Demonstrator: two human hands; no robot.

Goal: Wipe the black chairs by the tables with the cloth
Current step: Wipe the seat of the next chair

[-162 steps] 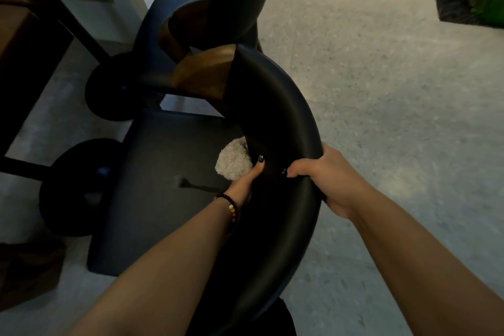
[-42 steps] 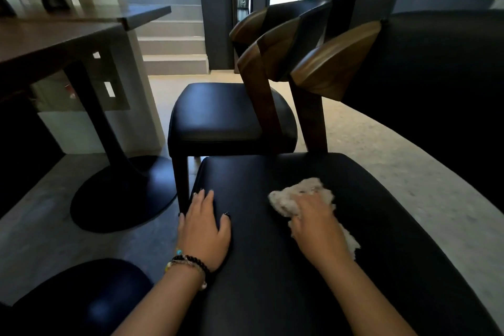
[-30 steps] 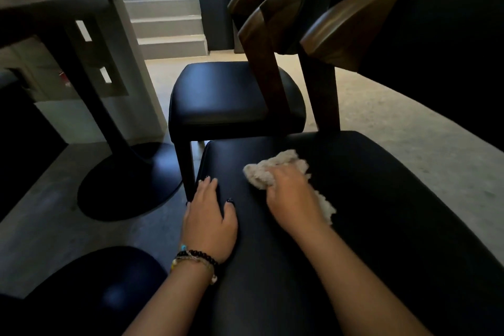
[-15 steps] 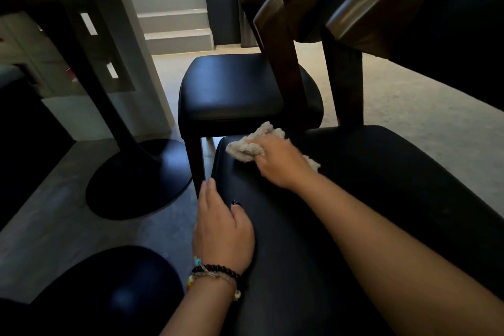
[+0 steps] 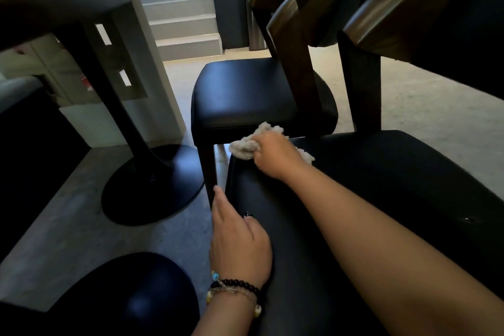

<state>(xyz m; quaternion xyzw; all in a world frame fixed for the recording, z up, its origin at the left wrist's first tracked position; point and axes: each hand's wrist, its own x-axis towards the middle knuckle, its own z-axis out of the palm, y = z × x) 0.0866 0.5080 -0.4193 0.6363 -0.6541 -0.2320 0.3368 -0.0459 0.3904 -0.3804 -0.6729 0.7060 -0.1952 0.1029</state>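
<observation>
I see the near chair seat (image 5: pixel 381 199), black and padded, filling the lower right of the head view, with its dark wood back post (image 5: pixel 360 84) rising at the far edge. Beyond it stands the second chair (image 5: pixel 245 95), black seat facing the same way, its wood-trimmed backrest (image 5: pixel 289 8) curving up at top centre. 1 front leg of that chair (image 5: pixel 208 172) comes down just beside the near seat's far left corner.

On the left, the table (image 5: pixel 81 0) overhangs the floor on a slanted pedestal ending in a round black base (image 5: pixel 152 185). A second round base (image 5: pixel 131 297) shows at bottom left. Grey steps (image 5: pixel 185 24) lie in the background.

My right hand (image 5: pixel 275 157) is reached across to the far left corner of the near seat, fingers curled over the cloth (image 5: pixel 245 146) and pressing it onto the upholstery. The cloth is a pale, fluffy wad; part pokes out left of the knuckles, a smaller tuft (image 5: pixel 306 157) shows on the right side of the hand. It sits right at the seat's corner edge, partly overhanging.

My left hand (image 5: pixel 238 243) lies flat on the left edge of the same seat, fingers straight and together, thumb on top of the cushion, holding nothing. 2 beaded bracelets (image 5: pixel 234 288) circle its wrist.
</observation>
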